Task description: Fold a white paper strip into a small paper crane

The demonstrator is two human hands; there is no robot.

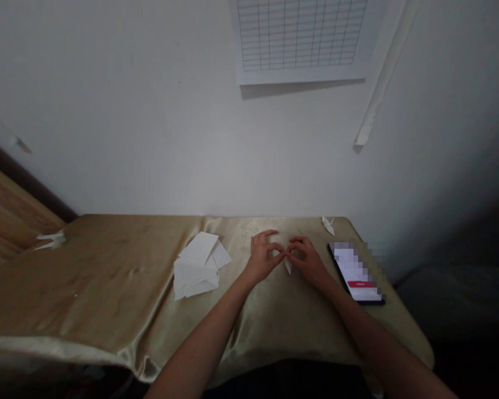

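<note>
My left hand (263, 256) and my right hand (308, 259) meet over the table, thumb and forefinger of each pinched together. Between the fingertips is a small piece of folded white paper (288, 267), its pointed end hanging below them. The upper part of that paper is hidden behind the fingers. To the left of my left hand lies a loose pile of white paper sheets (197, 271), overlapping at different angles. A small folded white paper figure (327, 225) rests near the far right corner, beyond my right hand.
A phone (357, 274) with its screen lit lies right of my right hand. Another folded white paper figure (52, 239) sits at the far left. Shiny gold cloth (108, 277) covers the table, with raised creases. A white wall (149, 138) bounds the back, bearing a gridded sheet (301, 39).
</note>
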